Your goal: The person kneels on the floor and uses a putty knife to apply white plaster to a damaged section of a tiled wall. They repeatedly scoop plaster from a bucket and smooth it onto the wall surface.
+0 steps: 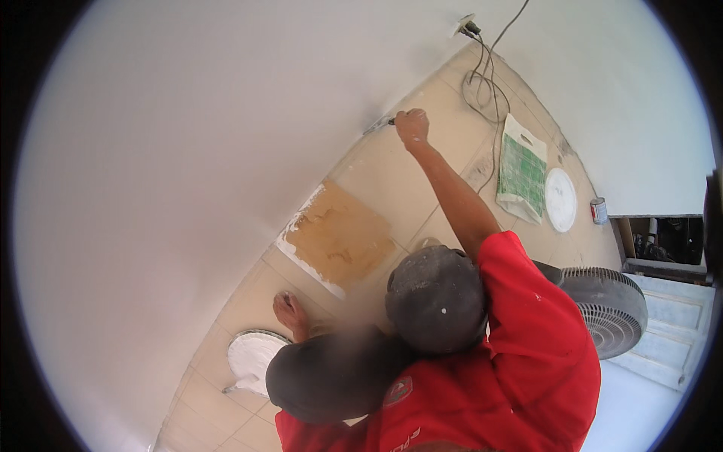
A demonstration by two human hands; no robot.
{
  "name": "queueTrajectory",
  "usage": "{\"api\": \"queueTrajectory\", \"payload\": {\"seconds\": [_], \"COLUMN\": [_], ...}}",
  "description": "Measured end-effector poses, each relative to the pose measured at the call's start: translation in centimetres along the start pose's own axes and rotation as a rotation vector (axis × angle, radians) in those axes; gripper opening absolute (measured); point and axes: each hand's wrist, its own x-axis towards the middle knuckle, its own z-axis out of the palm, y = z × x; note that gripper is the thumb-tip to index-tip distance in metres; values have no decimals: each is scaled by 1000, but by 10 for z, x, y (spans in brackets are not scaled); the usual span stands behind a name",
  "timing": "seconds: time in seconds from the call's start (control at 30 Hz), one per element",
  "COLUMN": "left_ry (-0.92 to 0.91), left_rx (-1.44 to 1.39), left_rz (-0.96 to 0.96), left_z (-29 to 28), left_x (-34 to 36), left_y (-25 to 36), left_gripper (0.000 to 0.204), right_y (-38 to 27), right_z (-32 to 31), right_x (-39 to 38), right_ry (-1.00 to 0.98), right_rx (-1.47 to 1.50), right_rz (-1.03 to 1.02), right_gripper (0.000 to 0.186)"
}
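My right hand, at the end of an outstretched arm, is closed around the dark handle of a putty knife. Its blade lies along the foot of the white wall, where the wall meets the tiles. Nearer to me, my left hand hovers with curled fingers beyond my dark knee; anything inside them is hidden. Close by on the floor is a round tray of white paste, partly covered by my knee. A brown sheet with white smears on its edges lies against the wall between my hands.
On the right lie a green and white bag, a round white lid and a small can. A grey cable loops down from a wall socket. A black fan stands beside my right shoulder, near a white panel.
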Motion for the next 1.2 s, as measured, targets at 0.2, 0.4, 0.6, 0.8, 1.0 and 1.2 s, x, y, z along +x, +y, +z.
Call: {"api": "queueTrajectory", "payload": {"seconds": [0.2, 0.4, 0.6, 0.8, 1.0, 1.2], "left_ry": [6, 52, 68, 38, 5, 76], "left_rx": [-105, -110, -98, -105, -97, -19], "left_rz": [23, 79, 79, 85, 55, 114], "left_z": [20, 19, 33, 18, 28, 30], "left_x": [0, -1, -2, -1, -2, 1], "left_y": [8, 15, 18, 8, 4, 7], "left_gripper": [23, 23, 22, 23, 25, 27], "right_y": [36, 36, 65, 53, 52, 33], "right_z": [16, 17, 28, 33, 18, 10], "right_x": [2, -3, 11, -6, 1, 2], "right_ry": [87, 139, 196, 111, 156, 113], "right_rx": [-339, -51, -96, -40, 1, 78], "right_rz": [-160, 128, 156, 66, 130, 239], "right_gripper": [24, 30, 23, 20, 21, 27]}}
